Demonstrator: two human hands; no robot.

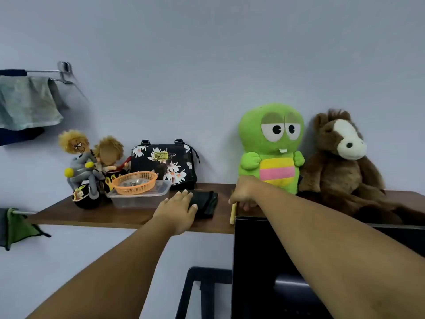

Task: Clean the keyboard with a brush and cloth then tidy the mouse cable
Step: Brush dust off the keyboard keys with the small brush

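- Cloth [204,203]: dark, folded, lying on the wooden shelf [96,215] between a clear plastic tub and a pale stick; the left hand [178,207] lies on its near edge, fingers spread flat over it, not yet closed.
- Brush [233,212] (judged so from the pale wooden handle alone; no bristles show): lies on the shelf with its near end hanging just past the shelf's front edge; the right hand [245,192] comes down on its far end, fingers curled as if pinching it, though the contact itself is hidden.
- Keyboard, mouse cable: neither in view.
- Step in hand: fetching the tools; cleaning appears not yet begun.
- Next move calls for: closing the left fingers to gather the cloth, securing the handle, then lifting both clear without nudging the neighbouring things.
- Arms: both stretched forward and up to shelf height, the right crossing above a black monitor [264,261].
- Surroundings: plastic tub [138,199] with orange basket [135,181] on top, floral bag [165,164], dolls, green plush [271,146], brown plush horse [340,162].
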